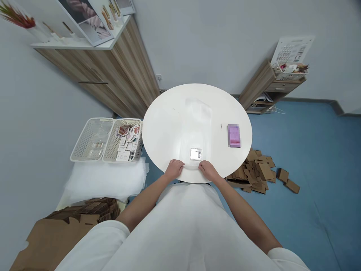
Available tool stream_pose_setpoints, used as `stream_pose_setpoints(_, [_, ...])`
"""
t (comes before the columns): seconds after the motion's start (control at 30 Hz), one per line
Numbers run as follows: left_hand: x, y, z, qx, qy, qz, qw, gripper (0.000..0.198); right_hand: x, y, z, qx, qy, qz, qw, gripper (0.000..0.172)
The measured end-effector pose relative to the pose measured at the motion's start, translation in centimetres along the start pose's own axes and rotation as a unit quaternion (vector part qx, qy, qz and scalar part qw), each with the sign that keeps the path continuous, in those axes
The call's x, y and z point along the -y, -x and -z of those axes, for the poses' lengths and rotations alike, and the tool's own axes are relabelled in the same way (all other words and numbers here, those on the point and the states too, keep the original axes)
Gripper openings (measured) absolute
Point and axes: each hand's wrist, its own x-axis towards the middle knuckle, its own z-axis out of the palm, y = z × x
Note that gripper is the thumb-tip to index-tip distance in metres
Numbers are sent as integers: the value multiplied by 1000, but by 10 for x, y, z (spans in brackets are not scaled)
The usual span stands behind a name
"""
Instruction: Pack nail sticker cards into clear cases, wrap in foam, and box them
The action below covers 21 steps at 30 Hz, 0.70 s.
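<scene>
A thin translucent white sheet (pixel 197 131) lies on the round white table (pixel 158 128), hard to tell from the tabletop. Near its front end rests a small clear-edged case (pixel 195 154) with a white face and a dark patterned patch. My left hand (pixel 174 169) is closed at the sheet's near left corner, its fingertips pinching the edge. At the near right corner my right hand (pixel 208 170) likewise closes on the edge. The case lies between and just beyond both hands, apart from the fingers. A purple box (pixel 234 136), partly pixelated, sits on the right side of the table.
White baskets (pixel 122 122) to the left hold cards and clear packs. Below them lies a stack of white sheets (pixel 107 180), with brown cardboard (pixel 56 241) nearer me. Folded cardboard boxes (pixel 254 171) pile up at right on the blue floor. Wooden cabinets (pixel 126 64) stand behind.
</scene>
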Motion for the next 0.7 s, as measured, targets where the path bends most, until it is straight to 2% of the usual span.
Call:
stream_pose_setpoints(0.07, [4, 4, 2, 8, 5, -18, 1000, 27, 1, 10, -5, -14, -7, 3, 1000, 21])
stream_pose_setpoints(0.1, [6, 6, 3, 13, 8, -24, 1000, 27, 0, 16, -8, -24, -2, 6, 1000, 25])
stream_pose_setpoints(0.17, [8, 10, 5, 21, 16, -31, 999, 27, -4, 26, -16, -44, 21, 9, 999, 47])
stream_pose_setpoints(0.2, [10, 12, 6, 23, 21, -33, 999, 28, -8, 30, -19, -53, 33, 8, 998, 52])
stream_pose_setpoints(0.37, [18, 16, 8, 20, 46, -37, 998, 27, -21, 37, -26, -92, -15, -46, 995, 29])
stream_pose_setpoints(0.5, [26, 12, 7, -3, 60, -28, 998, 46, -17, 28, -14, -100, -60, -116, 986, 25])
stream_pose_setpoints(0.6, [29, 5, 6, -13, 92, 9, 996, 26, -13, 20, -1, -92, -68, -148, 982, 19])
stream_pose_setpoints(0.7, [28, -6, 6, -19, 117, 56, 991, 29, -12, 9, 8, -100, -66, -175, 977, 19])
